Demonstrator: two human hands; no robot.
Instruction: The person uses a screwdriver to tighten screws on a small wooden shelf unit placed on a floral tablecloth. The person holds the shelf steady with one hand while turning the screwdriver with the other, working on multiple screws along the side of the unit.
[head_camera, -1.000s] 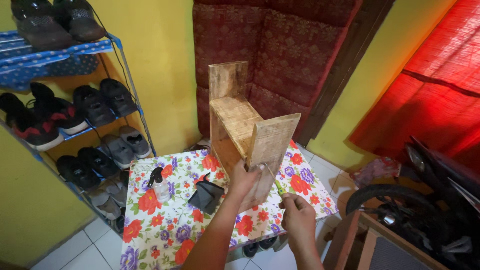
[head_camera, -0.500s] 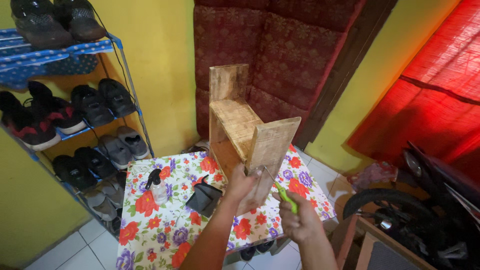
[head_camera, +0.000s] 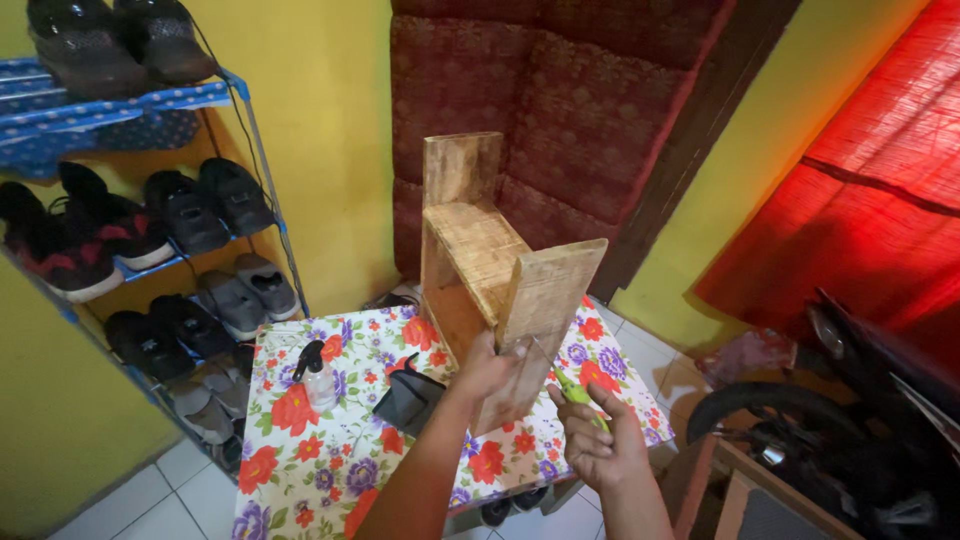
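Observation:
A small wooden shelf-like piece (head_camera: 505, 275), made of rough boards, stands tilted on a table with a flowered cloth (head_camera: 300, 450). My left hand (head_camera: 490, 365) grips the lower edge of its nearest board. My right hand (head_camera: 598, 445) holds a green-handled screwdriver (head_camera: 570, 385), its thin metal tip pointing up at the board near my left fingers.
A clear spray bottle with a black head (head_camera: 315, 372) and a black pouch (head_camera: 408, 398) lie on the table. A blue shoe rack (head_camera: 140, 240) full of shoes stands left. A motorbike (head_camera: 850, 420) sits right. A dark red padded panel (head_camera: 560, 110) leans behind.
My right hand has risen from below the table edge, bringing the green screwdriver up to the board. My left hand stays on the wooden piece.

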